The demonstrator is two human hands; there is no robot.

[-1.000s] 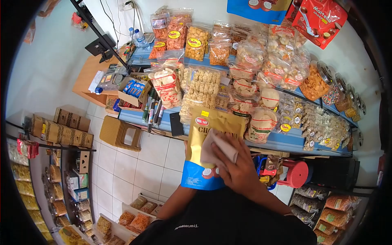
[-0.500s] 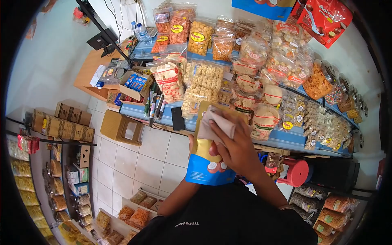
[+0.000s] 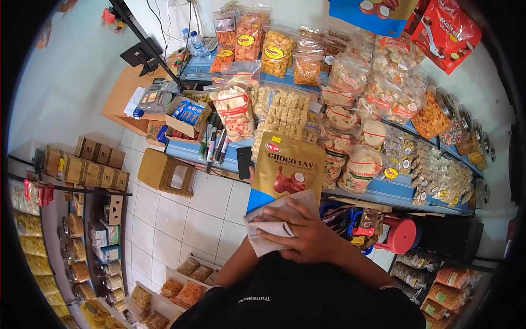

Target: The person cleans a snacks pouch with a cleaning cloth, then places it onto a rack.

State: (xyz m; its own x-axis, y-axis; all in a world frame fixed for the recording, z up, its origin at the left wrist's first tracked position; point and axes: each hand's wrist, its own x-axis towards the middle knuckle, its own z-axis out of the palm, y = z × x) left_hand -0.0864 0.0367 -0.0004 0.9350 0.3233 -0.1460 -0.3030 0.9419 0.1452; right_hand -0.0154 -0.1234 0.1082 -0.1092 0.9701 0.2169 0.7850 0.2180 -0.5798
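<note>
A gold and blue Choco Lava pouch (image 3: 286, 164) stands nearly upright in front of my chest, its printed front facing me. My left hand (image 3: 252, 171) grips it by the left edge; most of that hand is hidden behind the pouch and only a fingertip shows. My right hand (image 3: 298, 233) presses a pale cloth (image 3: 268, 241) flat against the lower front of the pouch, fingers spread over the cloth with its corner hanging below. Behind the pouch lies a black phone (image 3: 244, 162) at the counter's edge.
Bagged crackers (image 3: 233, 112) and peanut-like blocks (image 3: 285, 112) crowd the blue counter (image 3: 372, 189). Markers (image 3: 216, 147) and a snack box (image 3: 186, 115) sit left. A brown stool (image 3: 164, 171) stands on the tiles; a red stool (image 3: 398, 234) is at right. Shelves (image 3: 71, 189) line the left.
My right hand has slid the cloth from the pouch's upper part down to its lower part, uncovering the printed name. The view has shifted slightly.
</note>
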